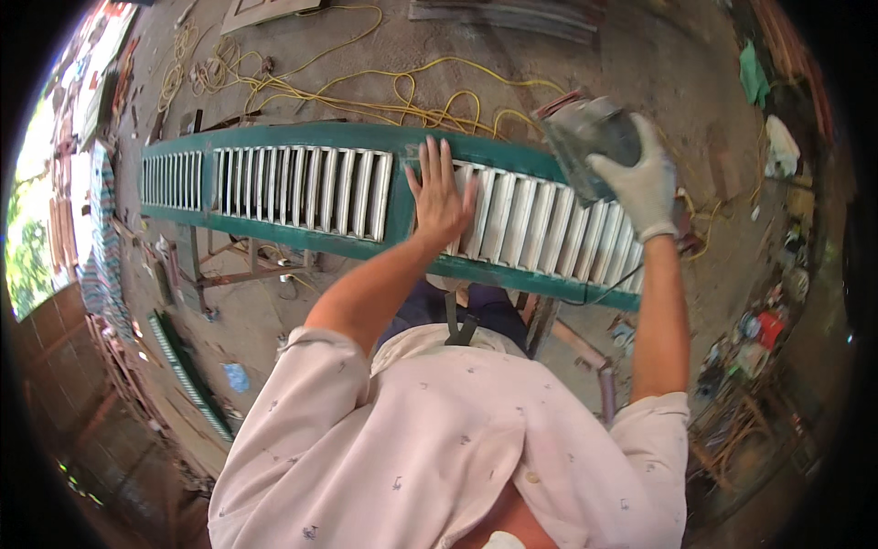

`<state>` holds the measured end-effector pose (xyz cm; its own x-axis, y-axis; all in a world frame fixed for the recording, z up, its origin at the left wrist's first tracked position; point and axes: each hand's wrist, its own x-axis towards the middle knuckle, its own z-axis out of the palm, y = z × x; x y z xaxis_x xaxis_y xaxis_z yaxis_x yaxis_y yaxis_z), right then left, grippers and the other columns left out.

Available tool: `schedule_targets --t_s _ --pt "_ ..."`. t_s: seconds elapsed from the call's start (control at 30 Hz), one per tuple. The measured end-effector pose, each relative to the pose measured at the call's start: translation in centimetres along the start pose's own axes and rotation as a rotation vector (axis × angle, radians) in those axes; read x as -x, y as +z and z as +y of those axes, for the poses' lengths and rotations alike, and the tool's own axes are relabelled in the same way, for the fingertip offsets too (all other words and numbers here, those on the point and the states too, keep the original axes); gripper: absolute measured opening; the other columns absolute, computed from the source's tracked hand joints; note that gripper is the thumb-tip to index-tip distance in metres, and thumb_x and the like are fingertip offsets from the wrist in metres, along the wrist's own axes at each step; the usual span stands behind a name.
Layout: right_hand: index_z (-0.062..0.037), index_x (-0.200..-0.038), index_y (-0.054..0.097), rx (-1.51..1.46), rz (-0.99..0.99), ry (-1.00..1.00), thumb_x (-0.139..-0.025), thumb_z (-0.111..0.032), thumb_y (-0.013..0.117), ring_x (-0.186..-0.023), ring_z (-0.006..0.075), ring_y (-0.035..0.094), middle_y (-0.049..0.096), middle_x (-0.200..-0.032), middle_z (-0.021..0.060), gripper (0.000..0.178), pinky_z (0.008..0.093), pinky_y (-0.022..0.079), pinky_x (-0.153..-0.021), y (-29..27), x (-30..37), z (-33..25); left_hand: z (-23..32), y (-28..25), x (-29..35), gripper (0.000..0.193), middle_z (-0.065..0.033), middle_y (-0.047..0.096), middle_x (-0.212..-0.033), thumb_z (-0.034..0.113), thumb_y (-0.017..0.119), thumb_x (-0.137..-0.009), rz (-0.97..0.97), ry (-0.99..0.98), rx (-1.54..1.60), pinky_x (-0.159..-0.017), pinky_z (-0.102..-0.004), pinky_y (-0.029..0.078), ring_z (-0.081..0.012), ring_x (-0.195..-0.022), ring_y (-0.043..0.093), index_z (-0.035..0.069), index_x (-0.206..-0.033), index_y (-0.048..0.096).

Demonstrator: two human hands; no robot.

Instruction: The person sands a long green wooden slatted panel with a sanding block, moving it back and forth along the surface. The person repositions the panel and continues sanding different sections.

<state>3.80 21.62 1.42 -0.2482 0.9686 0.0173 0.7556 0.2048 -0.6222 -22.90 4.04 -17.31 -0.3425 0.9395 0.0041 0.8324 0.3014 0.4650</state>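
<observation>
A long green louvered shutter (404, 206) lies across in front of me, its slats bare and whitish between green frame rails. My left hand (442, 197) is bare and rests flat on the shutter's middle crosspiece, with the fingers stretched out. My right hand (647, 178) wears a pale glove and grips a dark power sander (594, 137). The sander is tilted at the shutter's far right edge and covers part of the rail. Whether its pad touches the wood I cannot tell. A dark cord hangs below my right wrist.
Yellow cords (393, 96) lie tangled on the floor beyond the shutter. Wooden trestle legs (247, 270) stand beneath it. Another green louvered panel (187, 375) lies at lower left. Assorted clutter (754, 339) is piled at right, and boards (508, 18) lie at the far side.
</observation>
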Motion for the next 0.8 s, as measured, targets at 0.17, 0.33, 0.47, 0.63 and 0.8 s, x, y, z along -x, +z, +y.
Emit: schedule_targets --t_s 0.17,0.33,0.47,0.63,0.8 --pt "-0.0095 -0.149 0.059 0.081 -0.225 -0.219 -0.076 -0.034 0.089 -0.125 0.0357 0.071 0.069 -0.141 0.0178 0.083 0.0443 0.056 -0.106 6.6 -1.3 -6.2 -1.2 -3.9 10.4 0.092 -0.0289 0.025 -0.177 0.04 0.07 -0.101 -0.148 0.017 0.195 -0.134 -0.0625 0.011 -0.0473 -0.165 0.021 -0.002 -0.17 0.028" --pt "-0.0128 -0.156 0.055 0.295 -0.462 -0.317 -0.081 -0.035 0.084 -0.135 0.0335 0.065 0.063 -0.152 0.0128 0.084 0.0457 0.053 -0.112 11.9 -3.4 -11.0 -4.2 -11.6 5.3 0.102 -0.0262 0.032 -0.172 0.02 0.085 -0.087 0.009 0.265 0.398 -0.133 -0.0568 0.028 -0.0489 -0.161 0.029 0.001 -0.169 0.028" --pt "-0.014 -0.15 0.057 0.299 -0.528 -0.453 -0.08 -0.042 0.086 -0.129 0.0363 0.068 0.065 -0.149 0.0139 0.081 0.0461 0.057 -0.106 16.2 -3.7 -16.4 -5.6 -18.4 -6.7 0.116 -0.0263 0.038 -0.169 0.022 0.092 -0.08 -0.069 0.373 0.237 -0.128 -0.0501 0.039 -0.0444 -0.156 0.04 0.001 -0.171 0.023" --pt "-0.0115 -0.143 0.058 0.421 -0.673 -0.372 -0.078 -0.05 0.087 -0.123 0.0391 0.071 0.071 -0.137 0.0198 0.081 0.0485 0.058 -0.102 18.1 -5.3 -21.1 -5.6 -22.5 -15.7 0.123 -0.024 0.068 -0.14 0.029 0.099 -0.069 -0.603 0.376 0.011 -0.115 -0.0467 0.052 -0.0423 -0.132 0.065 0.003 -0.168 0.03" --pt "-0.0085 -0.137 0.059 0.504 -0.594 -0.38 -0.078 -0.054 0.087 -0.119 0.0396 0.073 0.075 -0.129 0.0208 0.08 0.0498 0.058 -0.1 14.9 -4.6 -17.7 -0.8 -20.9 -17.9 0.092 -0.018 0.081 -0.102 0.039 0.1 -0.067 -0.835 0.375 -0.009 -0.09 -0.0433 0.063 -0.0348 -0.089 0.081 0.002 -0.142 0.062"
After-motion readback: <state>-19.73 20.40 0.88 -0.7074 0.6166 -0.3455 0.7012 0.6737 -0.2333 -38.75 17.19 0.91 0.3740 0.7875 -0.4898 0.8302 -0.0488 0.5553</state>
